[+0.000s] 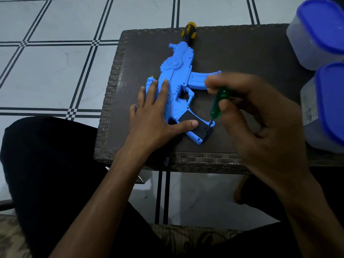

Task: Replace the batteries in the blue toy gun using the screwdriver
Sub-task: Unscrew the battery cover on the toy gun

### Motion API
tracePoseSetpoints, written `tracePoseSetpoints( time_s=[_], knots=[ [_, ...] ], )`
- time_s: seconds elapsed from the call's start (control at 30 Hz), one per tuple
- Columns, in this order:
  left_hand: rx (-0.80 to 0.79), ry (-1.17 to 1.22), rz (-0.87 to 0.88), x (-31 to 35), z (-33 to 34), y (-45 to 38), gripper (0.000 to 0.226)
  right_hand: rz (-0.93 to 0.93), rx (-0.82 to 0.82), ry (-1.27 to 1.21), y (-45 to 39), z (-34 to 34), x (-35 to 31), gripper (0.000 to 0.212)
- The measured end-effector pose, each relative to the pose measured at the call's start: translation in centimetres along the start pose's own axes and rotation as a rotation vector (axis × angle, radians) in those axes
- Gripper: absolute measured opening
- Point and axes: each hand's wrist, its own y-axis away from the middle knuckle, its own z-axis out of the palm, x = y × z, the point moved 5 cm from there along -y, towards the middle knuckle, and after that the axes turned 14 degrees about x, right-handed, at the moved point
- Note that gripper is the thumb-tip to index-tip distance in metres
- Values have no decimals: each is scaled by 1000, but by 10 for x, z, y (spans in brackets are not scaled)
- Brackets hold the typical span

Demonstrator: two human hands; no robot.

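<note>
Your left hand (pixel 152 116) presses flat on the blue toy gun (pixel 178 79) lying on the table (pixel 242 53); your right hand (pixel 256 116) grips the screwdriver (pixel 218 103), its tip at the gun's handle.

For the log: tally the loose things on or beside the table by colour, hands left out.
Blue: 1, the toy gun
Green: 1, the screwdriver
Clear with blue lids: 2, container and container
Total: 4
</note>
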Motion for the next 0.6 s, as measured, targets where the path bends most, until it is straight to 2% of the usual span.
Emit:
tracePoseSetpoints(
  time_s=[0.07, 0.23, 0.4, 0.53, 0.6],
  knots=[
    [-2, 0, 2, 0, 1, 1, 127, -50, -20, 41, 0, 1, -1, 22],
    [-7, 4, -2, 1, 0, 2, 128, -95, 72, 92, -2, -1, -3, 14],
    [-1, 1, 2, 1, 0, 2, 127, 37, 75, -36, 2, -1, 0, 26],
    [-6, -4, 2, 0, 1, 1, 130, -40, 16, 33, 1, 1, -2, 18],
    [0, -10, 3, 0, 0, 1, 129, -73, 38, 68, 0, -1, -3, 17]
  ],
)
